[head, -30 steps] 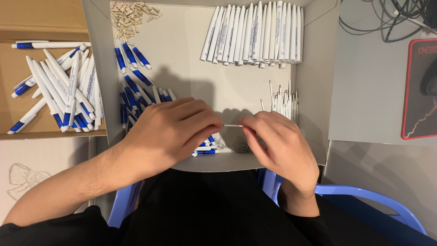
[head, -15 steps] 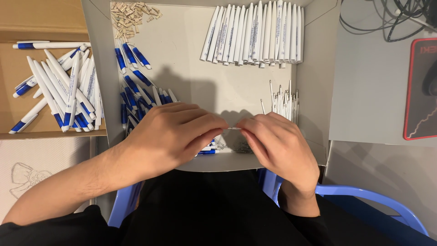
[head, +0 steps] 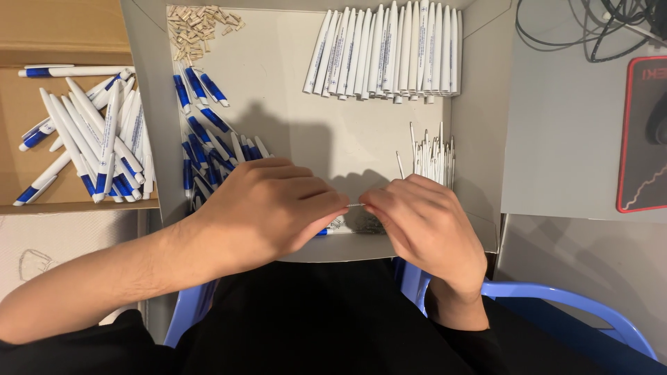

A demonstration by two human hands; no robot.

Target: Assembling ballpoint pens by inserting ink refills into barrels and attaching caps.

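Observation:
My left hand [head: 267,208] and my right hand [head: 424,222] meet fingertip to fingertip over the near edge of a shallow grey cardboard tray [head: 149,104]. A thin white pen refill [head: 355,205] spans the small gap between them, pinched by both. My left hand also covers a white and blue pen part [head: 323,231]; only its tip shows under the palm. Just behind my right hand stands a bunch of loose refills [head: 434,154]. A small heap of metal springs [head: 365,222] lies between my hands on the tray floor.
White pen barrels [head: 389,52] lie in a row at the tray's far right. Blue pen tips [head: 205,146] are piled at its left, small tan pieces [head: 198,24] at the far left corner. Assembled pens [head: 90,139] fill a brown box. Cables [head: 590,31] and a red-edged mat [head: 643,132] are on the right.
My hands closed together half a second ago and have now parted slightly, showing the thin refill between the fingertips again. Nothing else has moved.

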